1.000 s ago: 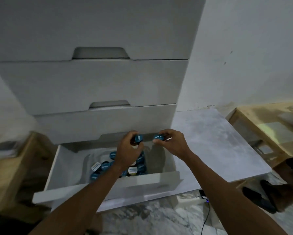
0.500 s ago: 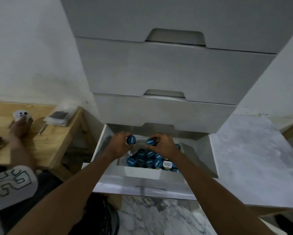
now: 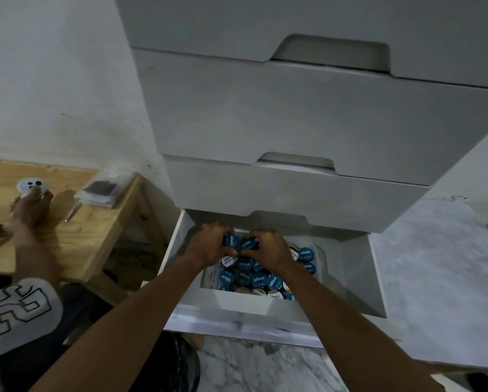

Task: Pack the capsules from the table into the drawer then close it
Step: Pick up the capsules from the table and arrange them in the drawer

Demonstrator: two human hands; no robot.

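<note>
The open white bottom drawer [image 3: 358, 281] of the white chest is sitting at six o'clock in the view, its front pulled toward the camera. Inside it, a pile of round blue-lidded capsules [image 3: 254, 278] is lying in a clear plastic tub [image 3: 320, 257], a few lids showing white or gold. The left hand [image 3: 209, 248] is hovering over the pile's eleven o'clock edge, fingers curled around a blue-lidded capsule [image 3: 229, 239]. The right hand [image 3: 268, 250] is touching it at three o'clock, fingers pinching a second blue-lidded capsule [image 3: 247, 244]. At nine o'clock, another person's hand [image 3: 31, 207] is resting on a pale wooden table [image 3: 96, 222].
</note>
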